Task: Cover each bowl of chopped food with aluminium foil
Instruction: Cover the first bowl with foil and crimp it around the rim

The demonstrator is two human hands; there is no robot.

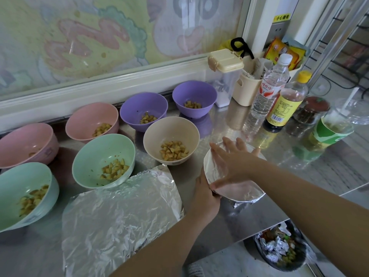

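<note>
A foil-covered bowl stands at the right of the steel counter. My right hand lies flat on its foil top, fingers spread. My left hand grips the bowl's left side, pressing the foil against the wall. A stack of loose foil sheets lies in front, left of the bowl. Several uncovered bowls hold chopped food: a beige one, two green ones, two pink ones and two purple ones.
Bottles, a jar, a green cup and cream containers crowd the back right. The counter edge runs just right of the covered bowl. Below it stands a bin with crumpled foil.
</note>
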